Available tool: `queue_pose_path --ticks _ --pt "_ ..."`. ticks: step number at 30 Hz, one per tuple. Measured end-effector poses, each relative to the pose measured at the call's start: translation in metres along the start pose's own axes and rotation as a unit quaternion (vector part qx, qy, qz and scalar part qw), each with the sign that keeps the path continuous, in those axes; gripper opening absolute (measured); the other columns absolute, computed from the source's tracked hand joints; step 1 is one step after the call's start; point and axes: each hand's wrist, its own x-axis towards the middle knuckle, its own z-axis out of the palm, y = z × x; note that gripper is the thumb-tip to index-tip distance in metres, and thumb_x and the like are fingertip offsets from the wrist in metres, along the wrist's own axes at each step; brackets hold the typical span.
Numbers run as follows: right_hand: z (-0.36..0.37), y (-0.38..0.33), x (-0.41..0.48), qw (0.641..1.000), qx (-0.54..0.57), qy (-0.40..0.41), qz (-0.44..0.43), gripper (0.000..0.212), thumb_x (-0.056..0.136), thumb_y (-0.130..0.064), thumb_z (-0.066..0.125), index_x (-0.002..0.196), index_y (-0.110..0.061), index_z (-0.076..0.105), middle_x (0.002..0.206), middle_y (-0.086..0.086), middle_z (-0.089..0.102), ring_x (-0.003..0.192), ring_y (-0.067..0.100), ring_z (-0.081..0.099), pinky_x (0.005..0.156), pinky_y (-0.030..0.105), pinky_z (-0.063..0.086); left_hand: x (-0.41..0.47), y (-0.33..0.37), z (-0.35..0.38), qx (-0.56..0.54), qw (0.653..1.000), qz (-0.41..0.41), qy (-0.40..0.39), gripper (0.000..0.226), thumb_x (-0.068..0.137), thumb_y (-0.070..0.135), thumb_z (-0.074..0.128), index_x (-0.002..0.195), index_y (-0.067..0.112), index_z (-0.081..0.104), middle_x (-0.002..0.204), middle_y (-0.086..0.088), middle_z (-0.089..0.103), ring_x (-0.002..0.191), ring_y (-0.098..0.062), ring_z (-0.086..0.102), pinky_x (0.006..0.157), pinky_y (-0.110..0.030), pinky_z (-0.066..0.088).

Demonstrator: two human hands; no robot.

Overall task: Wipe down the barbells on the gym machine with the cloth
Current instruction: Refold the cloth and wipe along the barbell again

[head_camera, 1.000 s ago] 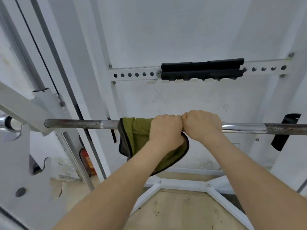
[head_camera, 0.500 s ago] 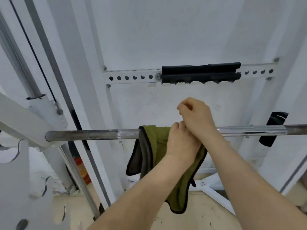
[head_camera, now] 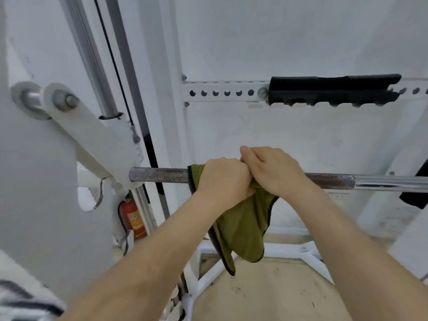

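A steel barbell (head_camera: 162, 176) runs level across the view, rusty and knurled at its left end, shiny chrome at the right. An olive-green cloth (head_camera: 245, 225) with a dark edge is draped over the bar and hangs below it. My left hand (head_camera: 223, 178) is closed around the cloth on the bar. My right hand (head_camera: 274, 171) sits right beside it, touching it, fingers pressed down on the cloth and bar. The bar under both hands is hidden.
The white machine frame arm (head_camera: 92, 140) holds the bar's left end. A perforated white rail with a black pad (head_camera: 333, 90) crosses the wall behind. A red fire extinguisher (head_camera: 133, 217) stands low left. White base struts (head_camera: 289, 249) lie on the beige floor.
Both hands and the cloth have slid left along the bar, close to its knurled left end. My right hand came back down onto the cloth. The view shifted left and nearer.
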Motion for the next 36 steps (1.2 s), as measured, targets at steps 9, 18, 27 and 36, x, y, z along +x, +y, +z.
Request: queue_pose_path --ticks 9,18,27,36 --pt "0.047 -0.095 0.034 0.951 -0.006 -0.279 -0.131 0.057 0.097 -0.061 0.021 0.131 -0.023 0.046 0.12 -0.001 0.06 0.106 0.021 0.056 0.091 0.036 0.042 -0.062 -0.112 -0.001 0.057 0.987 -0.15 0.017 0.026 0.085 0.038 0.058 0.104 0.019 0.06 0.096 -0.002 0.055 0.092 -0.022 0.051 0.082 -0.034 0.038" --pt "0.059 -0.078 0.027 0.951 -0.211 -0.128 -0.187 0.009 0.087 -0.015 0.052 0.096 -0.014 0.053 0.073 -0.001 0.047 0.064 0.021 0.049 0.052 0.027 0.031 -0.048 -0.101 -0.002 0.107 0.977 -0.182 -0.038 0.017 0.083 0.045 0.055 0.084 0.031 0.064 0.064 0.008 0.047 0.067 -0.018 0.046 0.068 -0.03 0.029" --pt "-0.03 0.075 -0.031 0.957 -0.257 0.006 -0.136 0.016 0.087 -0.033 0.052 0.086 -0.023 0.04 0.08 0.0 0.05 0.103 0.025 0.047 0.075 0.039 0.024 0.024 0.07 0.002 0.043 0.994 -0.096 -0.035 0.017 0.08 0.038 0.059 0.078 0.022 0.058 0.07 0.003 0.055 0.068 -0.021 0.056 0.057 -0.03 0.032" --pt "-0.134 0.193 -0.072 0.947 -0.318 -0.049 0.009 0.027 0.081 -0.038 0.05 0.063 -0.026 0.035 0.068 -0.005 0.042 0.077 0.019 0.039 0.072 0.032 0.03 0.089 0.229 0.007 0.039 0.999 -0.025 0.006 0.017 0.084 0.026 0.054 0.073 0.024 0.042 0.061 0.006 0.036 0.059 -0.018 0.044 0.05 -0.027 0.02"
